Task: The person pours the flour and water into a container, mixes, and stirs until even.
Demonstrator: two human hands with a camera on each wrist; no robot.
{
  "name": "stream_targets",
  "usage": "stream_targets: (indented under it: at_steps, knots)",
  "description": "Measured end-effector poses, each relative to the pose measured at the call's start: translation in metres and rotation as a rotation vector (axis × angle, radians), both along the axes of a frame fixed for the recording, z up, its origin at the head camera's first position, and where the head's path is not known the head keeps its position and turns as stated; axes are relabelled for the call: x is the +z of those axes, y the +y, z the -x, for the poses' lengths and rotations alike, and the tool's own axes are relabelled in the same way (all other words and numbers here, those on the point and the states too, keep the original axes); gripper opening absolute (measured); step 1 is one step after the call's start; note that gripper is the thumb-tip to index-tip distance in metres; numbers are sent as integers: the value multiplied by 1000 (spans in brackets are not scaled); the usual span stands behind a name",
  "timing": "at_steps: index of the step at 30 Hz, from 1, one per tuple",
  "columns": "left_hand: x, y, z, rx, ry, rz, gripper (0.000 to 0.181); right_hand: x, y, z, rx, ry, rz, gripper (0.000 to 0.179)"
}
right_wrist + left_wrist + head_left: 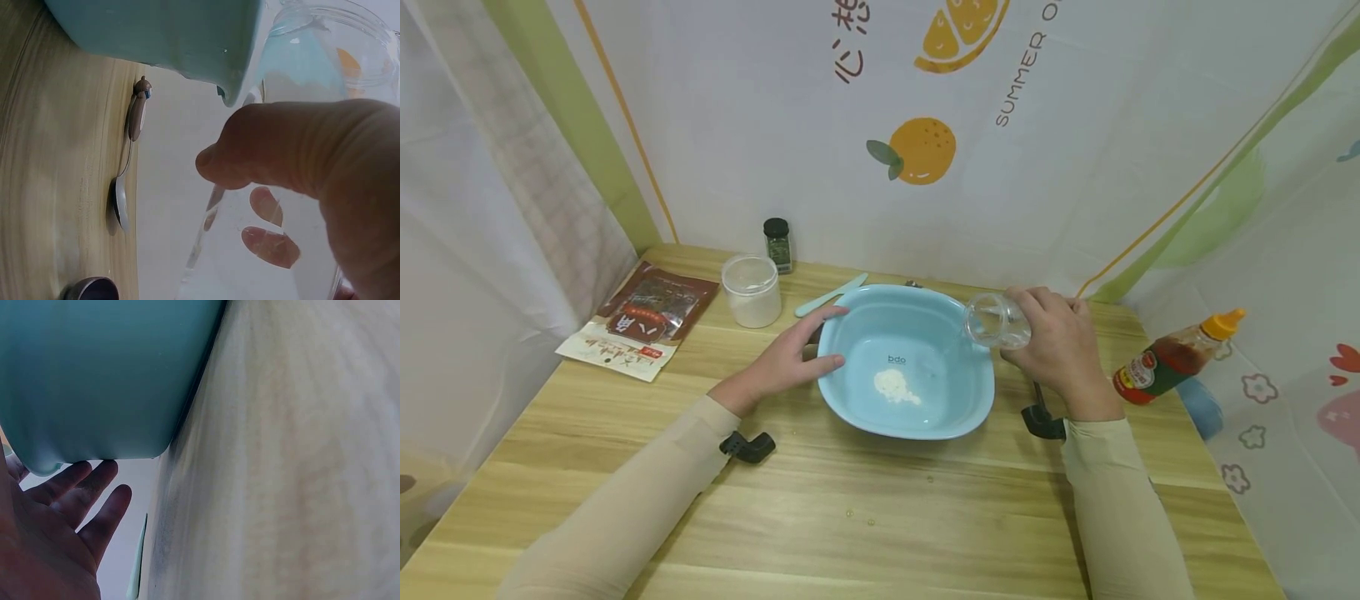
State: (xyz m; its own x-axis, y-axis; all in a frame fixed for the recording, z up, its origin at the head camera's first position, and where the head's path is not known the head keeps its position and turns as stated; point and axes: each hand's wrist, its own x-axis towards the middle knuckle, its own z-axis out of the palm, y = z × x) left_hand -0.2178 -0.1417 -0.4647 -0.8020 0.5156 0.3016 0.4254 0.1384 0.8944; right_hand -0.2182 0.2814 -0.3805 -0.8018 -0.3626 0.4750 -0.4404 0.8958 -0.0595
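Note:
A light blue basin stands on the wooden table with a small heap of white powder on its bottom. My left hand holds the basin's left rim, thumb and index tip over the edge. In the left wrist view the other fingers reach under the rim along the outer wall. At the right rim, my right hand grips a clear glass jar, tipped so its mouth hangs over the basin. Through the jar's glass in the right wrist view, fingertips show on its far side.
Behind the basin lie a pale green spreader knife and a spoon. A lidded tub of white powder, a dark-capped spice jar and a brown packet stand left. A red sauce bottle leans at the right.

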Motion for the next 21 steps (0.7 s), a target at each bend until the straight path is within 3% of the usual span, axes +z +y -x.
stream_targets:
  at_steps: [21]
  knots:
    - [0,-1,0,0,16,17,74,-3,1,0,17,22,2,69]
